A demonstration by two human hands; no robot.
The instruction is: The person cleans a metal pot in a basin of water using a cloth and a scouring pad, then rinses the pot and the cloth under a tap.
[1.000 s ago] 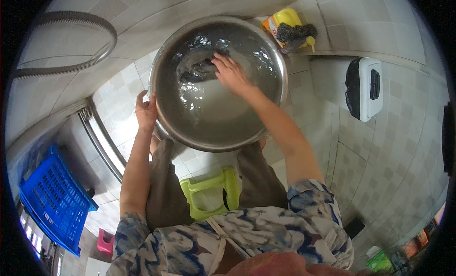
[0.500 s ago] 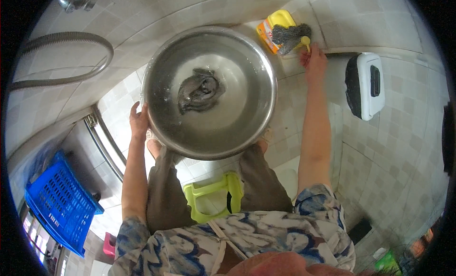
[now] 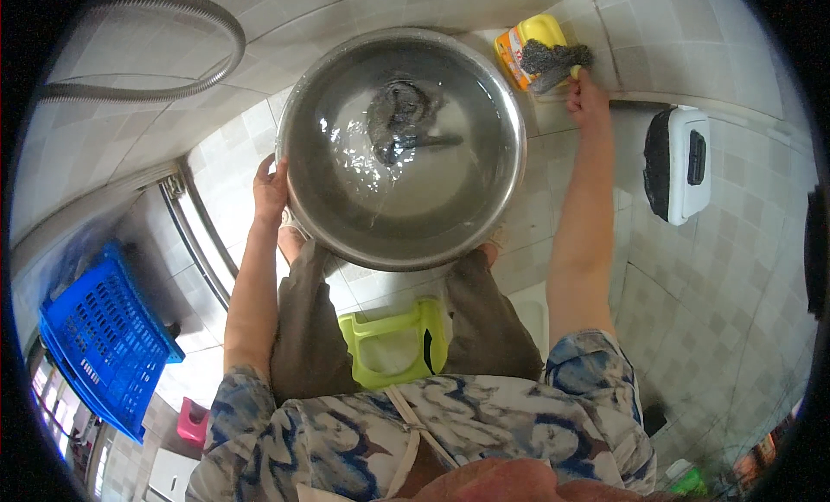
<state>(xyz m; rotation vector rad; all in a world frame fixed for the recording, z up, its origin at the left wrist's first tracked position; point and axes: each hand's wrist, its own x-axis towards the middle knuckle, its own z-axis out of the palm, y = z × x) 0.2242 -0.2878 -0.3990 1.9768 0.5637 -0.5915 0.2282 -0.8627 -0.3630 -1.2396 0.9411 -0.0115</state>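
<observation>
Head view: the right hand point(image 3: 586, 100) has left the water-filled steel basin point(image 3: 402, 147) for the upper-right scouring pad point(image 3: 553, 57), fingers touching it, grip unclear, while the left hand point(image 3: 270, 189) clasps the rim.

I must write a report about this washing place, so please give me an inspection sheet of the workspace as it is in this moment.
Surface: tiled floor, pale square tiles; wet or dry cannot be told.
Job's things: steel basin holding water with a dark cloth sunk in it; grey scouring pad lying against a yellow bottle.
Clutter: blue plastic crate, green stool under the person, small pink object.
Hands: left hand grips the basin rim; right hand has its fingers at the scouring pad.
Cables: grey flexible hose curving along the wall.
Surroundings: white box with a black front, tiled walls, metal door track.
</observation>
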